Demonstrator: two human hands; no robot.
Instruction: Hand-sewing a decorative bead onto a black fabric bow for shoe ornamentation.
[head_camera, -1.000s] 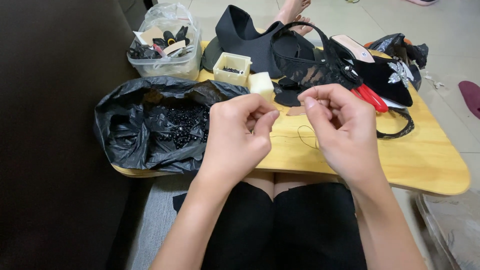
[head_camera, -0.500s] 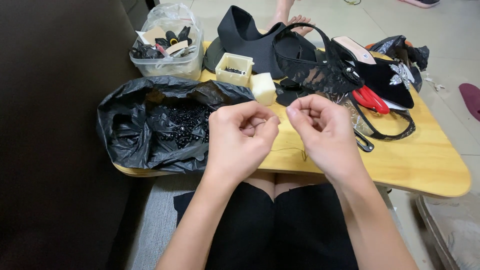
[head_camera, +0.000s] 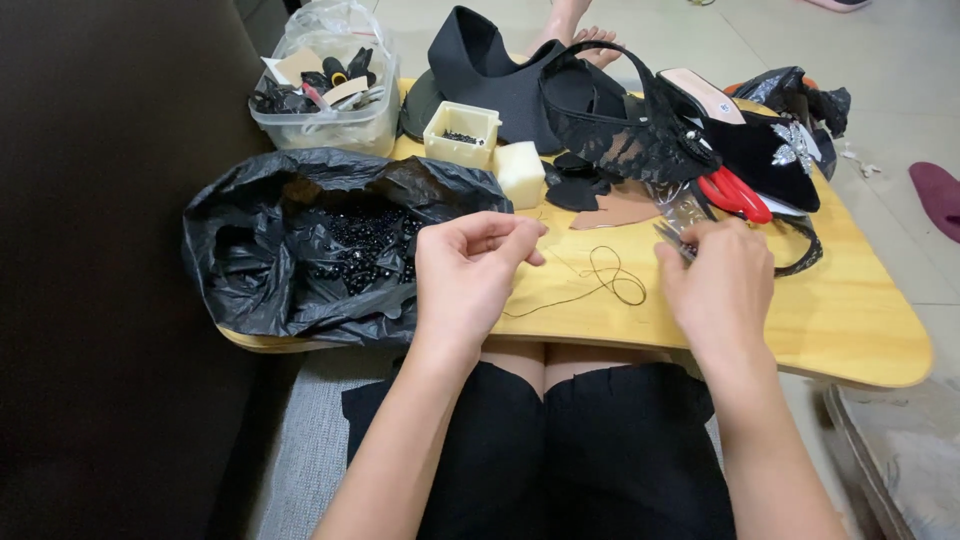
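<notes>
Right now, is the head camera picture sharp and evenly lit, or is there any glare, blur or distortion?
Head view: soft even light, faint shadows only; left hand, right hand and thread sharp; mild sheen on the black plastic bag; the wooden tray table bows slightly from wide-angle distortion.

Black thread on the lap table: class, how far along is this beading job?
Done: black thread lies unspooled on the wooden table. In hand: left hand pinches one end; right hand reaches by the red scissors. Left: beads remain in the black bag.
</notes>
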